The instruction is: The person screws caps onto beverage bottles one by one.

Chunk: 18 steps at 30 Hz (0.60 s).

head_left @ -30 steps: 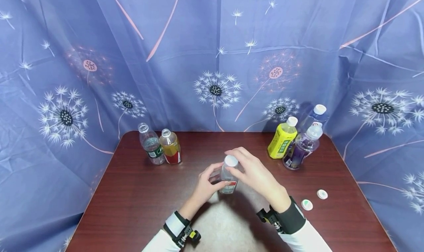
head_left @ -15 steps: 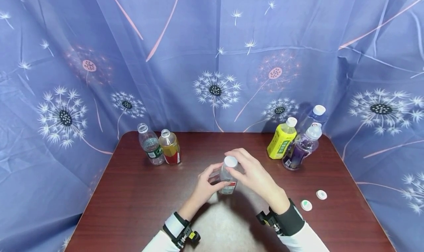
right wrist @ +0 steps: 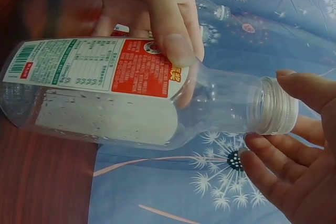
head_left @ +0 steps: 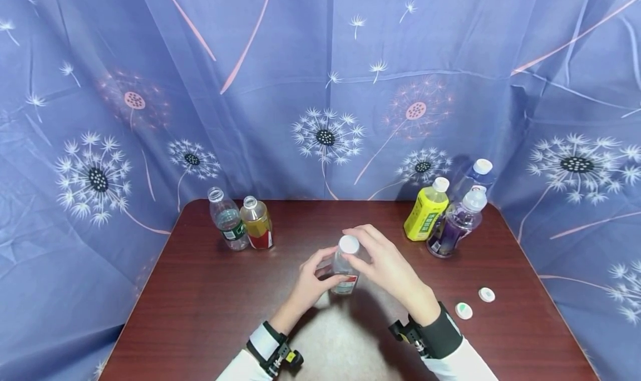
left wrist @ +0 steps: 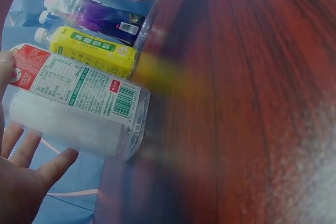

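A clear plastic bottle [head_left: 344,266] with a red, white and green label stands upright on the table between both hands. My left hand [head_left: 311,281] grips its body, the thumb lying across the label in the right wrist view. At the neck, my right hand [head_left: 384,263] holds the white cap [right wrist: 286,109] between thumb and fingers. The cap sits on the bottle's mouth, and clear threads show beneath it. Inside the bottle [right wrist: 105,114], only droplets are visible.
Two uncapped bottles, one with a green label [head_left: 230,224] and one with a yellow-red label [head_left: 257,225], stand back left. Back right are capped yellow [head_left: 425,211], purple [head_left: 453,225] and blue [head_left: 476,178] bottles. Two loose white caps [head_left: 463,310] lie on the right of the table [head_left: 200,314].
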Motion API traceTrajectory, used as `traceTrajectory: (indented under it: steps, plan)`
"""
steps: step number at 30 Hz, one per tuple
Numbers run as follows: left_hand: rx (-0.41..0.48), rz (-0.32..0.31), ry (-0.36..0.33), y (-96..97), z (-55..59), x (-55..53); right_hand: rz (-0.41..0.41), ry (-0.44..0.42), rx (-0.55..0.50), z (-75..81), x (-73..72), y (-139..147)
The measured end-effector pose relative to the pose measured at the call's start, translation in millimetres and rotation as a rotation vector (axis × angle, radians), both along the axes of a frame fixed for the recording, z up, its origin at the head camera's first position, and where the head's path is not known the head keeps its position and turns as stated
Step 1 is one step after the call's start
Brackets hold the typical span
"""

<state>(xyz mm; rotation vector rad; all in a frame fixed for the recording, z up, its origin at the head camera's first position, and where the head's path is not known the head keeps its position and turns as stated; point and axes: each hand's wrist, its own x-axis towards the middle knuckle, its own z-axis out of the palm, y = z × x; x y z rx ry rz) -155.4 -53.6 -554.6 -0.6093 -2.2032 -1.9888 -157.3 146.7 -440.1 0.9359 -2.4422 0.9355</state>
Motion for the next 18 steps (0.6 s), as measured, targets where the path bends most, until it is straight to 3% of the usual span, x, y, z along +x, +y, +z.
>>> traceTrajectory:
  steps: [7,13,18]
  plan:
    - [0.007,0.001,-0.014,0.7,0.2,0.9,-0.023,-0.031,-0.016,-1.3,-0.3,-0.9]
    - [0.002,-0.006,-0.014,-0.3,-0.2,0.1,-0.032,0.022,-0.006,-0.8,-1.0,-0.1]
    - [-0.002,-0.01,-0.022,-0.4,0.4,-0.8,0.004,0.01,0.007,1.3,-2.7,2.0]
